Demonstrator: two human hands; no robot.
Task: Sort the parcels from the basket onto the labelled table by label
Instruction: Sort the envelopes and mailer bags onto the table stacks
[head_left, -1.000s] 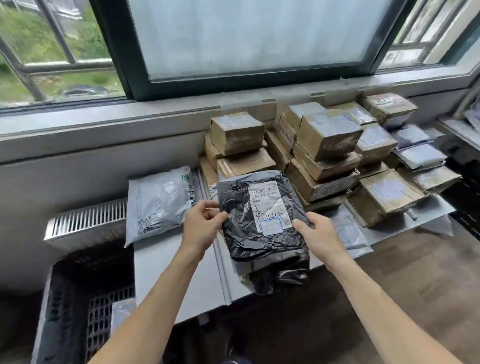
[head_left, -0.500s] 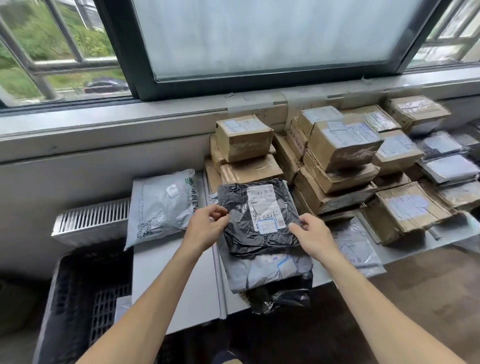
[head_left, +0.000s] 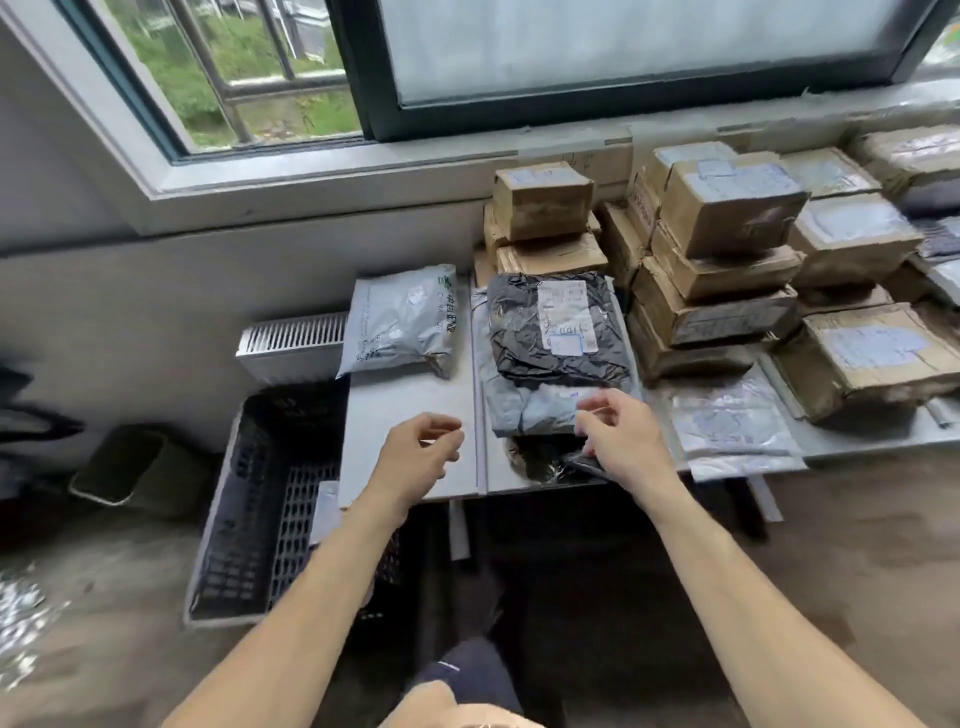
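Note:
A black plastic parcel (head_left: 556, 332) with a white label lies on top of a grey mailer (head_left: 524, 410) on the grey table (head_left: 410, 415). Another black bag (head_left: 540, 457) pokes out beneath them at the table's front edge. My left hand (head_left: 421, 452) hovers over the bare table, fingers loosely curled, holding nothing. My right hand (head_left: 618, 436) is just in front of the stack, fingers relaxed, empty. The dark slatted basket (head_left: 260, 519) stands on the floor to the left of the table.
A grey-white mailer (head_left: 402, 322) lies on the table's left section. Stacks of cardboard boxes (head_left: 722, 260) fill the back and right. A clear bag parcel (head_left: 727, 421) lies right of my hand. A radiator (head_left: 293, 343) sits at the wall.
Both hands let go of the black parcel and drew back toward me; it now rests on the stack. The view swung left, bringing the basket into sight.

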